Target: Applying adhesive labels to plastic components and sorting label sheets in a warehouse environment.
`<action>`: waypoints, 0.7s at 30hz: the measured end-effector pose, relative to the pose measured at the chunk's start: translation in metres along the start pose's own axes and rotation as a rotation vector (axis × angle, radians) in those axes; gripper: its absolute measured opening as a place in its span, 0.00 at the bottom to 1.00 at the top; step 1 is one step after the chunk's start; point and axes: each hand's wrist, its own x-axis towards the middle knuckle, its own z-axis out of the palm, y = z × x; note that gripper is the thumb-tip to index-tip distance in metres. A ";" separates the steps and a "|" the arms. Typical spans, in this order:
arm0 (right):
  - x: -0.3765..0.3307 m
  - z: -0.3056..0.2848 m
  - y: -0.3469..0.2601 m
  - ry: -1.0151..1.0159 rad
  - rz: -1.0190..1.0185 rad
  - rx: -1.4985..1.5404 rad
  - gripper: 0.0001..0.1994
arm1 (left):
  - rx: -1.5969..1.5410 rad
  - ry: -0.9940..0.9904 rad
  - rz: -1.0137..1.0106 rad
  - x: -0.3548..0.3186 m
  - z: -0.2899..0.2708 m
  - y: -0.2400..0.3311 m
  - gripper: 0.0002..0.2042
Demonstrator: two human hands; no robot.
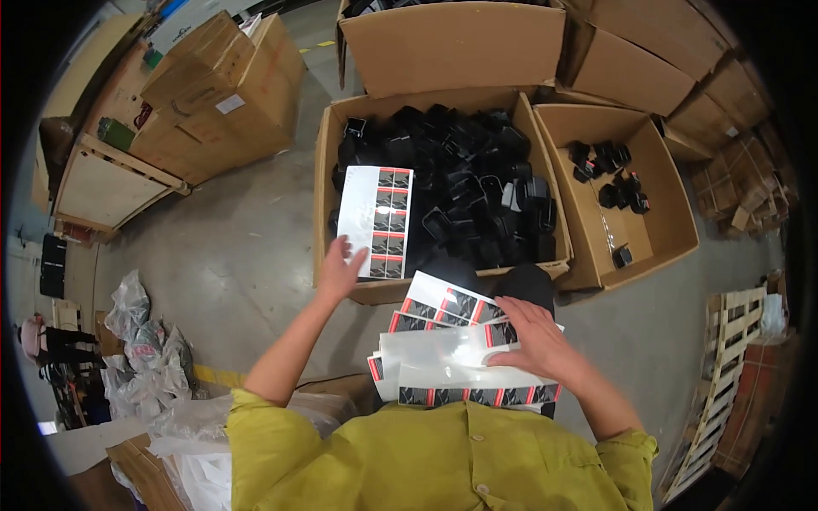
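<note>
A white sheet of labels [358, 198] with a column of dark, red-edged stickers lies over the near left part of a large carton full of black plastic parts [460, 183]. My left hand [342, 271] is closed at its lower left edge, thumb on the sheet. Across my lap is a fanned pile of similar label sheets [434, 349], the upper ones glossy and partly bare. My right hand [541, 345] rests on the pile's right side with its fingers stretched out and thumb spread, hiding part of the sheets.
To the right of the large carton [324, 196] stands a smaller open carton [673, 204] with several black parts inside. Another box [456, 47] rises behind. A wooden pallet [724, 366] leans at right; clear plastic bags [141, 332] heap at left, and a distant person [64, 336] shows beyond.
</note>
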 end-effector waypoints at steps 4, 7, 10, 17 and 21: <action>0.006 -0.007 0.003 0.061 0.051 0.049 0.39 | 0.255 0.156 -0.217 0.056 0.010 -0.056 0.27; 0.007 -0.008 0.003 0.117 0.044 0.023 0.32 | 0.223 0.190 -0.336 0.066 0.029 -0.085 0.26; 0.008 -0.007 0.011 0.106 0.045 0.056 0.30 | 0.102 0.140 -0.430 0.067 0.028 -0.081 0.23; 0.009 0.000 0.015 0.158 -0.026 -0.105 0.27 | -0.284 -0.026 -0.623 0.088 0.007 -0.067 0.12; 0.016 0.014 0.020 0.207 -0.113 -0.253 0.26 | -0.174 -0.126 -0.508 0.095 0.006 -0.062 0.13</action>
